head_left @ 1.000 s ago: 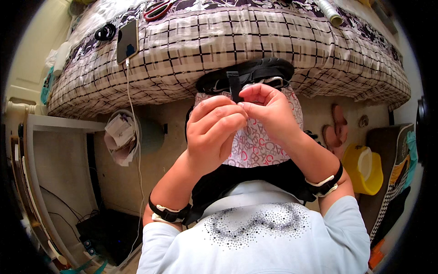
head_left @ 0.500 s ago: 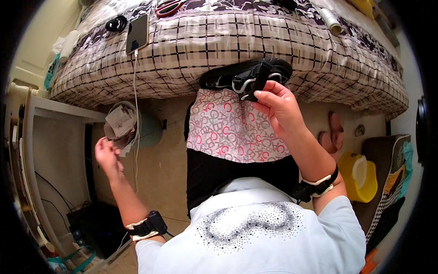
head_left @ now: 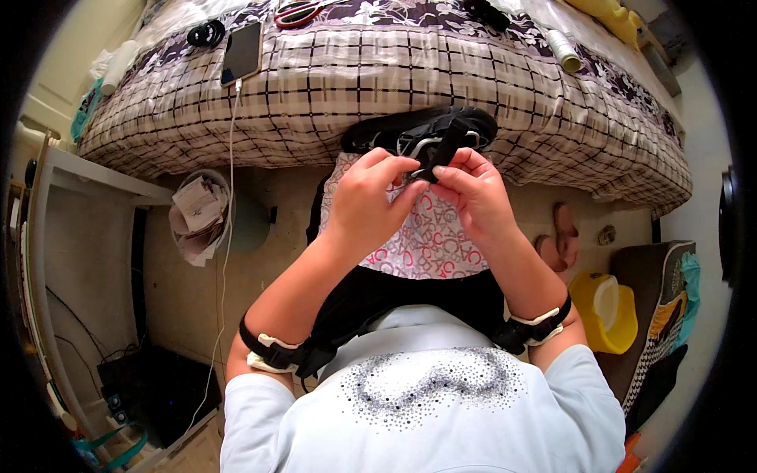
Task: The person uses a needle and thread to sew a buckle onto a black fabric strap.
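Observation:
A black sandal-like shoe (head_left: 378, 132) with light grey trim lies sideways across my knees, against the edge of the bed. Its black strap (head_left: 451, 142) stands raised. My right hand (head_left: 481, 197) pinches the lower end of this strap between thumb and fingers. Close beside it, my left hand (head_left: 363, 193) has its thumb and fingertips drawn together at the strap's end. What the left fingertips hold is too small to make out. Under both hands a white cloth (head_left: 426, 236) with pink and grey letter print covers my lap.
On the bed (head_left: 315, 102) lie a phone (head_left: 241, 55) with a white cable, red-handled scissors (head_left: 298, 13), black bands (head_left: 206, 34) and a thread spool (head_left: 563, 50). A paper-filled bin (head_left: 248, 225) stands left; slippers (head_left: 564, 236) and a yellow bucket (head_left: 605, 311) are right.
My left hand has come from beside the bin to the shoe, its fingertips now meeting at the strap. My right hand has kept its pinch on the strap.

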